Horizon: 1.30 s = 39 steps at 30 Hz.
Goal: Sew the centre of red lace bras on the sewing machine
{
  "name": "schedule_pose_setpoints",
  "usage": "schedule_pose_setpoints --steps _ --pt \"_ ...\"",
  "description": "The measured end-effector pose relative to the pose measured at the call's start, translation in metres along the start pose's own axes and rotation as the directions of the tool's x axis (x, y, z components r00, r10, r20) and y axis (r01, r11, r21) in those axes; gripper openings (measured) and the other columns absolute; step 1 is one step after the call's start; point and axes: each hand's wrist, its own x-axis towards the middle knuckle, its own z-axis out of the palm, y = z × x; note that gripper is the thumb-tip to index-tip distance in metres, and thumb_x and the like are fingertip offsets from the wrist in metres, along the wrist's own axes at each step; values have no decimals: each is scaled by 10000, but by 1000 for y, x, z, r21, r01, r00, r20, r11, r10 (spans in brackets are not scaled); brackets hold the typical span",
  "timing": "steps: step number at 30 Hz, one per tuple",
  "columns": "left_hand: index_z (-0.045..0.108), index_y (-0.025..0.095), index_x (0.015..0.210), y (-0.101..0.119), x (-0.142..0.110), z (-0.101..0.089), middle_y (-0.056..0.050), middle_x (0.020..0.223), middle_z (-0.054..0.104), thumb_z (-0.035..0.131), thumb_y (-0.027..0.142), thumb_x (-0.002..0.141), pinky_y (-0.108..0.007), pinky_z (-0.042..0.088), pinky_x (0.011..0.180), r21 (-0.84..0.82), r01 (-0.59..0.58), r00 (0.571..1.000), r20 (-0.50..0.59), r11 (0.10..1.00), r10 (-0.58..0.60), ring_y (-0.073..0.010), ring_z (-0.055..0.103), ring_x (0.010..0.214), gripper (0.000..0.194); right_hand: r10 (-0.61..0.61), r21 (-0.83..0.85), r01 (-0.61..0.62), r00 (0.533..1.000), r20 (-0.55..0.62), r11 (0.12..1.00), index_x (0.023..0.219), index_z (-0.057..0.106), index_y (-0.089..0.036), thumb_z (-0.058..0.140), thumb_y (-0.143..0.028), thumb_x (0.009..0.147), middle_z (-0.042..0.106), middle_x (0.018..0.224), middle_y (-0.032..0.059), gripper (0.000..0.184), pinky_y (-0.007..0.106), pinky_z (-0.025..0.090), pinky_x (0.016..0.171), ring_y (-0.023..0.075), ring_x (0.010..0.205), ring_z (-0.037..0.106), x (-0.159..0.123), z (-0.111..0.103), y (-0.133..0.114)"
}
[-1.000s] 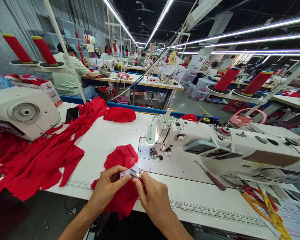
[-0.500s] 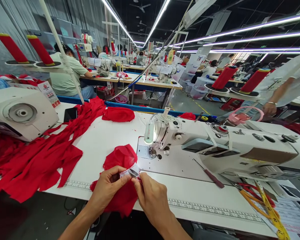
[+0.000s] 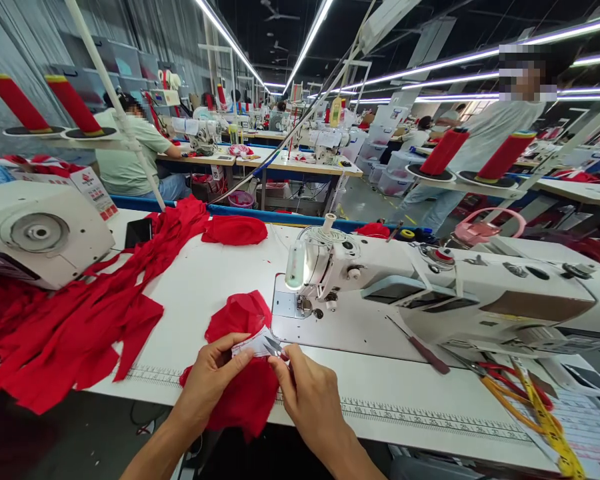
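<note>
Two hands above red fabric [image 3: 240, 317]

Left hand [image 3: 210, 370] pinches a marked white label [image 3: 250, 344]; right [image 3: 307, 387] grips small snips [image 3: 273, 346] over it. Printed ruler numbers [image 3: 420, 418] include 18.

This is a sewing workshop. A white sewing machine [image 3: 455, 280] fills the right of the frame, on a table [image 3: 180, 280] with a printed ruler along its near edge. Cones of red thread [image 3: 75, 103] stand on racks at upper left and right. Farther back, people sit at more sewing machines [image 3: 200, 133] in rows, under long strip lights [image 3: 307, 40], with plastic bins [image 3: 383, 137] stacked beside the aisle.
</note>
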Motion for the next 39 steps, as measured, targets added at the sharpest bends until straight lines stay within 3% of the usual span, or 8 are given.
schedule_pose_setpoints --steps 10,22,29,35,39 --pt "773 251 1086 2 -4 0 -29 943 784 832 479 721 -280 525 846 -86 21 999 39 996 -17 -239 702 936 435 -5 11 5 1000 -20 1000 807 499 -211 318 -359 1095 576 586 -41 371 267 275 479 111 452 523 4 6 -3" --pt "787 252 1037 -1 -3 -3 -25 951 783 860 472 677 -273 526 867 -37 19 1000 -1 999 -19 -234 685 967 428 -4 13 5 1000 -29 1000 808 508 -207 326 -362 1092 577 581 -35 371 265 276 477 113 458 540 3 10 -4" --pt "774 247 1085 -3 0 -4 -42 996 775 824 451 734 -301 521 894 -52 20 999 42 998 -18 -246 684 984 409 65 135 -66 998 13 989 823 502 -216 321 -368 1091 578 593 -44 357 247 315 481 111 458 531 3 11 -4" --pt "787 246 1046 -2 -3 -1 -36 975 765 817 459 734 -276 519 859 -12 -14 999 34 1000 14 -231 671 958 379 -2 48 4 999 -36 999 803 520 -202 340 -353 1088 572 584 -34 370 253 292 479 109 460 529 1 10 -3" --pt "798 246 988 -2 -5 2 -27 976 758 823 445 726 -266 524 846 -8 -22 1000 -19 1000 22 -223 674 936 330 16 55 -14 999 -31 998 815 527 -199 319 -351 1092 586 588 -29 378 254 301 477 111 464 547 1 10 -3"
